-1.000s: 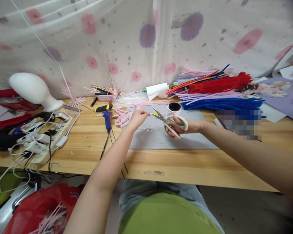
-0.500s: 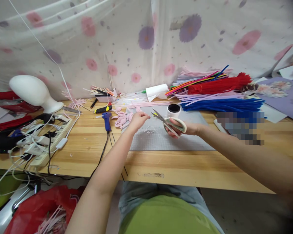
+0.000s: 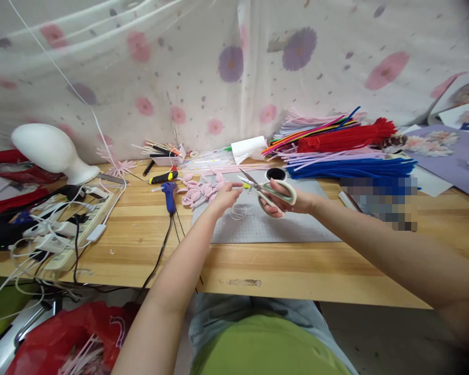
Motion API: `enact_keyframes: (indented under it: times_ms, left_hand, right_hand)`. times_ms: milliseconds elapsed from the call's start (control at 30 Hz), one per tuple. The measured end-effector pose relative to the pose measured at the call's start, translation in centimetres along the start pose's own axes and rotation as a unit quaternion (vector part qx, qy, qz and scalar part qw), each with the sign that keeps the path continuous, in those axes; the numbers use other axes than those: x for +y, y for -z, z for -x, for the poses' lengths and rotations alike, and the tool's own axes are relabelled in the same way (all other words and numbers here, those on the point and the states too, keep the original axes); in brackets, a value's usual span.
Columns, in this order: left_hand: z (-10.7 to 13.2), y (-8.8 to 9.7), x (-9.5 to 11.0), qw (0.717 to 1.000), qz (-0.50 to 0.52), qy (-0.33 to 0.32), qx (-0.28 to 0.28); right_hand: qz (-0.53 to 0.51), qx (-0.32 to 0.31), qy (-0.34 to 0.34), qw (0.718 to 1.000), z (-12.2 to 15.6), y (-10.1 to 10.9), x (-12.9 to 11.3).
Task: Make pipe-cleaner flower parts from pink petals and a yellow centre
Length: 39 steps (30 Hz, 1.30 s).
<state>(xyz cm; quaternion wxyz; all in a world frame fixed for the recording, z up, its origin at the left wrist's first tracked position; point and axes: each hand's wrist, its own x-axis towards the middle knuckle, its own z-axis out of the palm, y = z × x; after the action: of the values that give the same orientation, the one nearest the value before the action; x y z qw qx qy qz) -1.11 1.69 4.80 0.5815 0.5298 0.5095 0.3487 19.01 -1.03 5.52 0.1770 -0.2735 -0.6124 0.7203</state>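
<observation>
My right hand (image 3: 275, 200) grips a pair of scissors (image 3: 254, 182) with pale handles, their tips pointing left and away from me and the blades slightly apart. Close to the tips is my left hand (image 3: 227, 198), its fingers stretched out and a little apart, with nothing visible in them. Thin white thread (image 3: 239, 212) lies in loose loops beside it on a grey cutting mat (image 3: 242, 234). Just behind my right hand stands a white roll with a black inside (image 3: 275, 173), partly hidden. Pink fuzzy petal shapes (image 3: 193, 192) lie to the left of my left hand.
A blue glue gun (image 3: 169, 195) and a yellow-black cutter (image 3: 163, 177) lie left of the mat. Further left are a cable-filled power strip (image 3: 74, 234) and a white foam head (image 3: 42, 146). Blue pipe cleaners (image 3: 352, 167) and red ones (image 3: 347, 136) are heaped at back right.
The fingers of my left hand have loosened from a pinch and spread slightly. My right hand still holds the scissors near it, moved slightly. The whole view has shifted a little.
</observation>
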Motion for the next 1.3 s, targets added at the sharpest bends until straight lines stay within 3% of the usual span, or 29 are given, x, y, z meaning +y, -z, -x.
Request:
enact_keyframes:
  times_ms: [133, 267, 567, 867, 967, 1033, 1100, 1167, 1233, 1300]
  left_hand:
    - [-0.4, -1.8, -0.6, 0.981, 0.13, -0.016, -0.146]
    - [-1.1, -3.6, -1.1, 0.955, 0.225, -0.04, -0.189]
    - [-2.0, -5.8, -1.9, 0.948, 0.286, -0.047, -0.133]
    - [-2.6, -7.1, -2.0, 0.961, 0.275, -0.035, -0.012]
    - [-2.5, -7.3, -2.5, 0.963, 0.267, -0.039, -0.008]
    - [-2.3, -7.1, -2.5, 0.966, 0.253, -0.046, -0.023]
    - [-2.2, -6.2, -2.2, 0.971, 0.232, -0.054, -0.01]
    - [-2.1, -4.8, -1.9, 0.973, 0.218, -0.06, 0.046]
    - [-2.1, -2.9, -1.7, 0.968, 0.216, -0.063, 0.11]
    - [-2.2, -1.1, -2.0, 0.958, 0.223, -0.079, 0.161]
  right_hand:
    - [-0.053, -0.025, -0.029, 0.998, 0.1, 0.8, -0.3]
    - [-0.095, -0.029, -0.025, 0.995, 0.2, 1.2, -0.8]
    - [-0.131, 0.003, 0.013, 0.991, 0.7, 1.3, -1.6]
    - [-0.106, 0.067, 0.046, 0.991, 1.3, 2.0, -1.2]
    - [-0.075, 0.119, 0.085, 0.986, 1.9, 2.1, -2.4]
    - [-0.025, 0.194, 0.102, 0.975, 2.7, 2.7, -3.1]
    - [0.068, 0.29, 0.072, 0.952, 3.8, 3.7, -3.5]
    - [0.216, 0.37, -0.025, 0.903, 5.1, 5.0, -3.1]
    - [0.395, 0.402, -0.167, 0.809, 6.2, 6.1, -2.0]
    - [0.522, 0.37, -0.281, 0.715, 6.8, 6.5, -0.5]
